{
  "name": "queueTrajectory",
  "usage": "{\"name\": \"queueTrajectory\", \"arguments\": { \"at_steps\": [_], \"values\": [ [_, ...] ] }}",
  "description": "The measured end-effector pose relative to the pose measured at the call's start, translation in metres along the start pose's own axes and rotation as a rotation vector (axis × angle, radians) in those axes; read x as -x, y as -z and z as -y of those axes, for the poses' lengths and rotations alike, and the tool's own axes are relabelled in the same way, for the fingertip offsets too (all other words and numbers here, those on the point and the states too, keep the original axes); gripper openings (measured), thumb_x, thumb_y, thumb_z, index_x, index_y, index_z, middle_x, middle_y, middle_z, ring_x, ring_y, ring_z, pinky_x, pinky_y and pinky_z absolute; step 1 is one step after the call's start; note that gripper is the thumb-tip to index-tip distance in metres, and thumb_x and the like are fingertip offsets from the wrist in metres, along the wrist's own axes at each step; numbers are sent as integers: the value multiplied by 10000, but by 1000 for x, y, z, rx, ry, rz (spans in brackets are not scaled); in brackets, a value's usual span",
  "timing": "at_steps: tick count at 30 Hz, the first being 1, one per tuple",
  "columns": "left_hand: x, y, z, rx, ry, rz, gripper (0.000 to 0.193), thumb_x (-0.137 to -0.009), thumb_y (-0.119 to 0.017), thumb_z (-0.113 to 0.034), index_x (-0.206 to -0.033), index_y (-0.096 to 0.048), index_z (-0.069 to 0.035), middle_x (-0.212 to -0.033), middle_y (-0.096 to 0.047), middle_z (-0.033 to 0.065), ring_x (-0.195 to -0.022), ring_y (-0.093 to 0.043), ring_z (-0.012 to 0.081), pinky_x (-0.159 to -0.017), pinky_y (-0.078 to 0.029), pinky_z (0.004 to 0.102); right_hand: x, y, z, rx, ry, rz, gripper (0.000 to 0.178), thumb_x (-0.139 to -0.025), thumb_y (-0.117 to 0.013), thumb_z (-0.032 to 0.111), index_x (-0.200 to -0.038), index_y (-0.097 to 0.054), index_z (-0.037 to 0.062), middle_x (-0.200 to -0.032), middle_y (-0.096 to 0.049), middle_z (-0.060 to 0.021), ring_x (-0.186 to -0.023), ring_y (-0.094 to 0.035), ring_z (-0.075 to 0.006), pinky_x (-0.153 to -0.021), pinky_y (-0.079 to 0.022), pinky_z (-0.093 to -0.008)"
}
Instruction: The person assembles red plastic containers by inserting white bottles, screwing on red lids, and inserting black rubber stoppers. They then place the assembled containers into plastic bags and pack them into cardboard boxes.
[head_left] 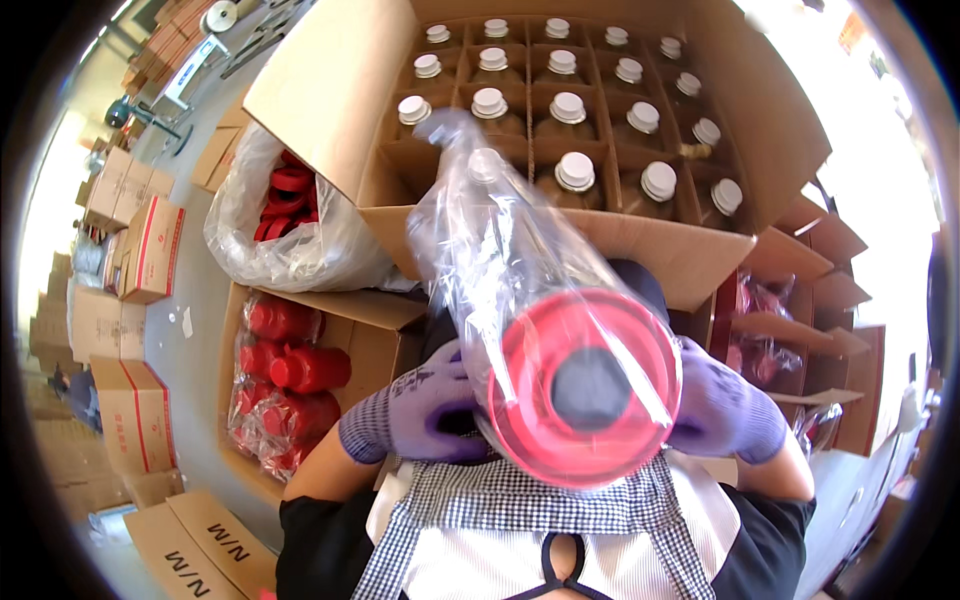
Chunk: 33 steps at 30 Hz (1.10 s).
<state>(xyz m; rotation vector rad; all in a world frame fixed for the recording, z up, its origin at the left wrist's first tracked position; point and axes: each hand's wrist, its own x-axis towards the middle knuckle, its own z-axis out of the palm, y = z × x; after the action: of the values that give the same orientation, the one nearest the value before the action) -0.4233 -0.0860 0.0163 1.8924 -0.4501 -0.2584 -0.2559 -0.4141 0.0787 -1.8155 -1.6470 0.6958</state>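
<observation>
Between my two hands is a bulky red round-ended object (pixel 515 430) with a grey disc in its centre, wrapped in a clear plastic bag (pixel 500 230). The bag's loose end stretches away over the near edge of a carton. My left hand (pixel 430 405), in a purple knitted glove, curls against the object's left side. From the right, my right hand (pixel 725 410), gloved the same way, grips its other side; its fingertips are partly hidden behind the object. The rest of the object's shape is blurred by the shiny plastic.
Ahead stands an open carton (pixel 640 238) with dividers and several white-capped bottles (pixel 575 172). A clear bag of red rings (pixel 290 190) is at the left, above a box of red plastic parts (pixel 310 370). Another divided carton (pixel 860 390) stands right. Closed cartons (pixel 135 410) line the far left.
</observation>
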Motion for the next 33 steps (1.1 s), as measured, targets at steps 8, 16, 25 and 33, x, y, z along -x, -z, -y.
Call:
{"name": "queueTrajectory", "arguments": {
  "at_steps": [8, 16, 25, 33],
  "values": [
    [-51, -4, 6, 362, 41, -783, 118, -991, -670, -113, -1013, -710, -4, -909, -660, 28, -856, -609, 118, -763, -508, 284, -14, -21, -68, -242, -202, -429, 313, -769, -754, 31, -1074, -685, 28, -970, -692, -120, -910, -693, -306, -827, -561, -394],
    [81, -94, 79, -305, -13, -477, 205, -830, -721, -151, -984, -715, -15, -1029, -716, 173, -984, -687, 372, -963, -531, 515, 28, -122, 11, -653, -135, -63, 177, -874, -705, 121, -1037, -716, 51, -940, -724, -139, -911, -692, -319, -813, -541, -407],
    [72, -65, 49, -159, 293, -819, 319, -814, -746, -203, -1059, -664, -15, -1065, -684, 176, -1002, -671, 358, -962, -529, 494, -132, -114, 135, -890, 749, -178, 108, -883, -665, 87, -925, -609, 5, -840, -636, -97, -732, -619, -229, -677, -507, -359],
    [20, -53, 11, -36, 286, -933, 428, -799, -767, -249, -1125, -619, -15, -1096, -655, 178, -1017, -657, 345, -961, -527, 475, -124, -130, 135, -501, 1089, -322, 126, -853, -688, 131, -921, -669, 27, -824, -647, -165, -766, -627, -301, -707, -504, -445]
  ]
}}
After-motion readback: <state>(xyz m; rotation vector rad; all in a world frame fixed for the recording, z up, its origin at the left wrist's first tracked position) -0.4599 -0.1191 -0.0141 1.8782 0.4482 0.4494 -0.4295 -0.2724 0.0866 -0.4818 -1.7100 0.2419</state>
